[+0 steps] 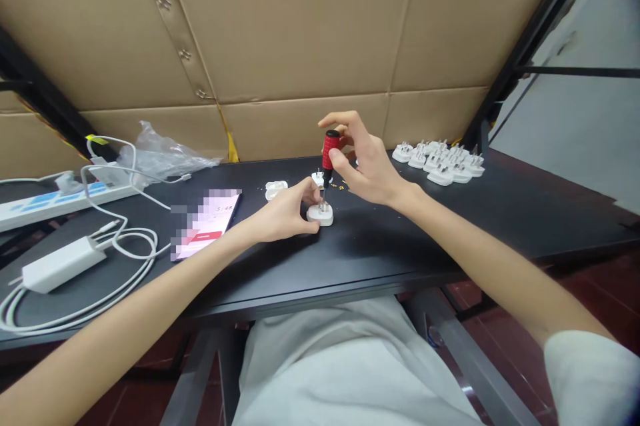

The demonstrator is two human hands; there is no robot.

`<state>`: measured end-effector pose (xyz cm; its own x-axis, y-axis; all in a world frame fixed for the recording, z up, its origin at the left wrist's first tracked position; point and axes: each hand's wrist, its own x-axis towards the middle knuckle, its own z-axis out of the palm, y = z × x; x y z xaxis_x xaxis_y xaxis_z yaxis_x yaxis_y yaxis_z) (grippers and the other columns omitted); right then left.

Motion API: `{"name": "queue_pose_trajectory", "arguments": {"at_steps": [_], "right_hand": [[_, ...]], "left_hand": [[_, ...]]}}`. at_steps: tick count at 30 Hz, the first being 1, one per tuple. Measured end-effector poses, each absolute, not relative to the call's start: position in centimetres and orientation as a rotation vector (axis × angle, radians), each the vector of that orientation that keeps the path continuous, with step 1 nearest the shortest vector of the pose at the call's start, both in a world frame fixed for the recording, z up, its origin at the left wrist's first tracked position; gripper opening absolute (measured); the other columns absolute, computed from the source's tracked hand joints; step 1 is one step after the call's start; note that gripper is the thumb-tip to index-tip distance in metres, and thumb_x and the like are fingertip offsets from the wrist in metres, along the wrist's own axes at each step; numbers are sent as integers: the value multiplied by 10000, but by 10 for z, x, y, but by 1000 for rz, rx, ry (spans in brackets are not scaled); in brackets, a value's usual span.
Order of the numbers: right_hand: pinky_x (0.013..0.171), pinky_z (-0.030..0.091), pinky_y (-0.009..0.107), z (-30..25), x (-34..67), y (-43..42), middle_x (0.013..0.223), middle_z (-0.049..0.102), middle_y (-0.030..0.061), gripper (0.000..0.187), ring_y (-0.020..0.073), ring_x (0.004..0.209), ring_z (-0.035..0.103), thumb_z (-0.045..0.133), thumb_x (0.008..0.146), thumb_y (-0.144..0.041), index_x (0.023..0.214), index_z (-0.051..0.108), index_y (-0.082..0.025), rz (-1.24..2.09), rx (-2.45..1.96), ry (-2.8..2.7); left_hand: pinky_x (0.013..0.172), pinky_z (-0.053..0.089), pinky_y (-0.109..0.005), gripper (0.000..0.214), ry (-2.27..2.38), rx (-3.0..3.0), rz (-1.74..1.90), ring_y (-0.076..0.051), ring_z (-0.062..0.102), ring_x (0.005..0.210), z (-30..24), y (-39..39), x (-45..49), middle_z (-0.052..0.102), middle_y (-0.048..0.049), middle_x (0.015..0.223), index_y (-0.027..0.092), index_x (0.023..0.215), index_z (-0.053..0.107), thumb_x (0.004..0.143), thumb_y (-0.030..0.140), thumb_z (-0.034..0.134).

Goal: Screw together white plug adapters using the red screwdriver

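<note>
My left hand (pixel 286 214) pinches a small white plug (pixel 321 215) that rests on the black table (pixel 380 239), prongs up. My right hand (pixel 364 163) grips a screwdriver with a red and black handle (pixel 330 149), held upright with its tip down in the plug. Just behind the plug lie two more white plug parts (pixel 275 189) and a few tiny yellow bits (pixel 342 186).
Several white plugs (pixel 440 161) are grouped at the back right. A phone (pixel 207 223) lies left of my hands. Further left are a white charger with coiled cable (pixel 60 265), a power strip (pixel 55 203) and a clear plastic bag (pixel 160 156). Cardboard walls stand behind.
</note>
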<state>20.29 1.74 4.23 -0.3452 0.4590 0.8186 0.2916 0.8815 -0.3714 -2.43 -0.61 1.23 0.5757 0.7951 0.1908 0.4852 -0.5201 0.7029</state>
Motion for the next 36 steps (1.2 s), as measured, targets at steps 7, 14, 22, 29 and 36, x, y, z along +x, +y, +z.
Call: {"name": "queue_pose_trajectory", "arguments": {"at_steps": [7,14,22,29,36], "right_hand": [[796,659,361,44,201,16,1004,727,27,428,172,782,719,630,1078,-683,1150,729,-272,49,-553,-1894],[875,709,385,41,204,26,1118,838,53,735,213,905,819,734,986,-744,1542,575,-291,578,-493,-1833],[932,706,405,42,207,25,1212,838,73,428,219,1035,824,540,1137,-564,1397,673,-250,617,-416,-1881],[703,657,317,40,194,14,1129,716,67,443,204,939,723,688,1040,-684,1163,748,-263,133,-541,-1844],[1009,694,428,40,197,21,1234,775,56,602,210,1038,773,678,1074,-577,1602,570,-308,576,-433,-1846]], "left_hand": [[954,592,-412,377,1051,2214,708,-264,765,1011,15,-7,-25,761,-15,1062,259,1017,569,732,286,815],[916,600,-408,381,1040,2266,720,-251,759,943,19,-7,-27,781,-14,1025,254,957,576,749,346,882],[957,614,-414,383,991,2246,703,-253,782,985,19,-4,-28,799,-26,1049,253,967,594,764,368,899],[956,624,-434,401,1023,2249,721,-262,779,967,18,-5,-27,789,-21,1018,254,962,594,770,402,913],[936,610,-432,408,1018,2256,703,-269,778,975,18,-4,-29,797,-27,1047,256,953,588,776,423,915]]}}
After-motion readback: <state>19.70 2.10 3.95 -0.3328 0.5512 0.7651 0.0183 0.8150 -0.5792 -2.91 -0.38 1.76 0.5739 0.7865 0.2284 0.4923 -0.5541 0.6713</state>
